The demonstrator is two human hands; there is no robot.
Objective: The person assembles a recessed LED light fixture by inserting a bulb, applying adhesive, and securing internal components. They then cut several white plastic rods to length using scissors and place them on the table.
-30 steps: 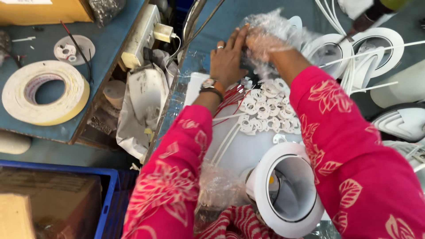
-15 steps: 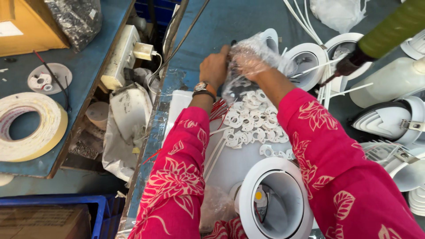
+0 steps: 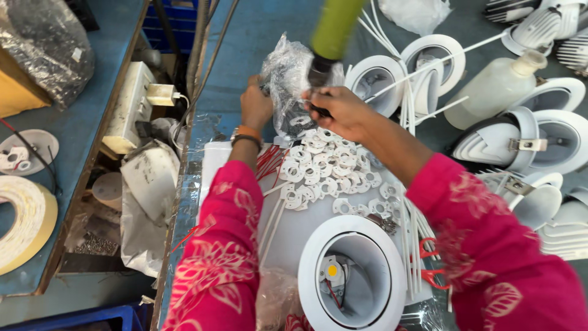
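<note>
My left hand (image 3: 255, 108) and my right hand (image 3: 338, 110) both grip a crinkled clear plastic bag (image 3: 288, 79), held over the blue bench. Below the bag lies a heap of several small white ring-shaped parts (image 3: 324, 175) on a white sheet. A green-handled tool (image 3: 331, 37) hangs down just in front of my right hand. Both arms wear pink flowered sleeves. A white round lamp housing (image 3: 352, 276) with a small yellow chip inside sits nearest to me.
More white lamp housings (image 3: 533, 144) and a white plastic bottle (image 3: 499, 89) crowd the right side. White rods (image 3: 404, 104) lie across the bench. Red wires (image 3: 269, 160) sit by my left wrist. A tape roll (image 3: 24, 227) and a power strip (image 3: 131, 107) rest on the left shelf.
Both hands stay on the plastic bag, and the heap of white rings under it has spread. The green tool now hangs closer, over my right hand. The view has shifted.
</note>
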